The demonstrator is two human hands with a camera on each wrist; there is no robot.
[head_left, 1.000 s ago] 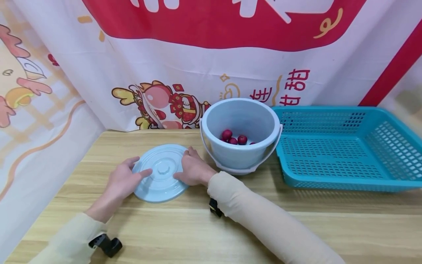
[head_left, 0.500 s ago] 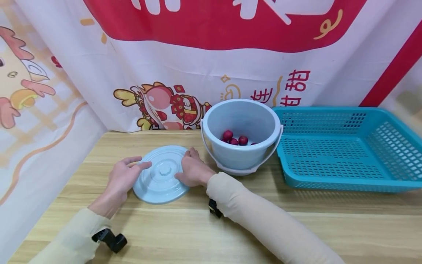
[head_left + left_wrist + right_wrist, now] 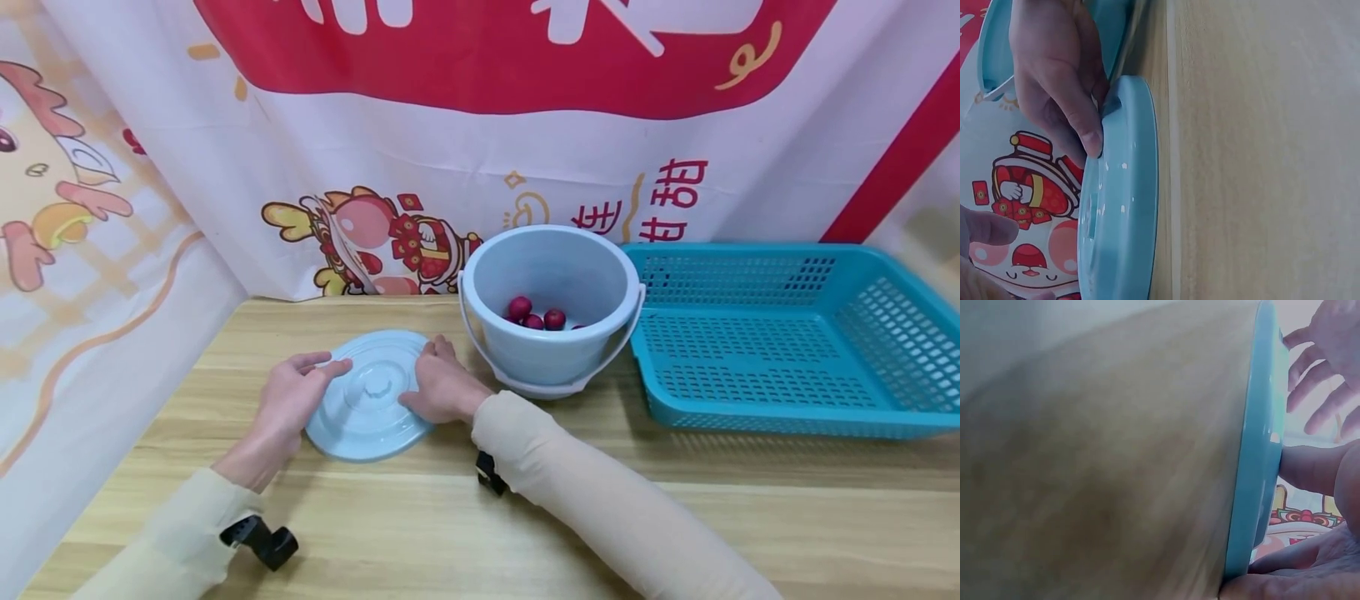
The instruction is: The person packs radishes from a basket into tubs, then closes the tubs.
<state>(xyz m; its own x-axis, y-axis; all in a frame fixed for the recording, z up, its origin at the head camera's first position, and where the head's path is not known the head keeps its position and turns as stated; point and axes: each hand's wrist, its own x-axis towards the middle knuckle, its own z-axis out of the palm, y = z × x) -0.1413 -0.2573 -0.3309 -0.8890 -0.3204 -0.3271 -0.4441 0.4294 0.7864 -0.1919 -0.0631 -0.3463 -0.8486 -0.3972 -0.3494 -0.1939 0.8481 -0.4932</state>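
A round light-blue lid (image 3: pixel 367 429) with a small raised centre lies on the table, left of the bucket. My right hand (image 3: pixel 446 385) grips its right rim. In the right wrist view, that thumb (image 3: pixel 1310 469) presses on the lid's top while the fingers curl at its edge. Over the left rim is my left hand (image 3: pixel 288 396), fingers loosely spread. The right wrist view shows this left hand (image 3: pixel 1341 347) raised beside the lid (image 3: pixel 1247 462). In the left wrist view the left thumb (image 3: pixel 991 228) is apart from the lid (image 3: pixel 1132 187).
A light-blue bucket (image 3: pixel 547 362) with a white handle stands right of the lid, several dark-red round fruits (image 3: pixel 554 318) inside. Right of it is a teal perforated basket (image 3: pixel 780 414). A printed curtain (image 3: pixel 420 133) hangs behind the wooden table (image 3: pixel 420 533).
My left hand has shifted slightly right and up, its thumb no longer lying across the lid's top as before. The right hand and lid have stayed nearly still.
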